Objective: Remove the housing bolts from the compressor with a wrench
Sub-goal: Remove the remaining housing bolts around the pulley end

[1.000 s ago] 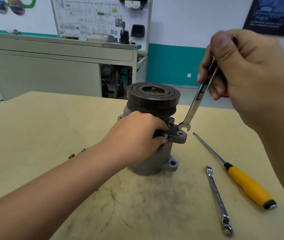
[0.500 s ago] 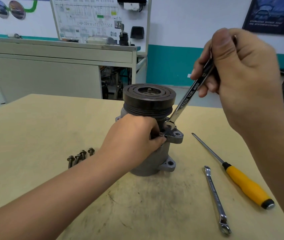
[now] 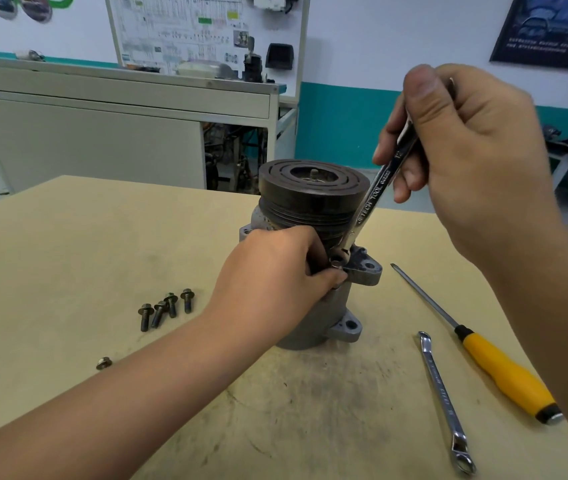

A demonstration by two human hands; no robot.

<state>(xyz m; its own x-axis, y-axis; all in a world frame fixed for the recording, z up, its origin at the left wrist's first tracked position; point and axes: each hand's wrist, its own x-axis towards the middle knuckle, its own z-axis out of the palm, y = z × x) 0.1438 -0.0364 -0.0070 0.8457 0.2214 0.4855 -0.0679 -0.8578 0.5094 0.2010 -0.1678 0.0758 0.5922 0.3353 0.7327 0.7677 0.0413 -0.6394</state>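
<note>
The compressor (image 3: 310, 199) is stood upright on its end near the middle of the tan table (image 3: 68, 237), with its dark grooved pulley uppermost. Far out at about 8 o'clock from it, a single small bolt head (image 3: 104, 363) is seen on the tabletop. Nearer in, at about 9 o'clock, four loose bolts (image 3: 165, 308) are laid side by side, well apart from the housing. The housing is gripped from its 9 o'clock side by the left hand (image 3: 275, 282), whose fingers are curled round the body just beneath the pulley; the thumb tip is pressed against a mounting ear, just under a seated bolt (image 3: 337, 264). The lower end of a wrench (image 3: 376, 195) is set on that bolt, and its shaft is slanted up toward 1 o'clock, close past the pulley rim; whether the rim is touched cannot be told. The upper shaft is held by the right hand (image 3: 476, 161), with the thumb laid along it and the fingers curled beneath. At 5 o'clock a second wrench (image 3: 445, 400) is laid flat, and at 4 o'clock a yellow-handled screwdriver (image 3: 497, 365) is laid with its tip pointed toward the compressor; the two are kept apart.
</note>
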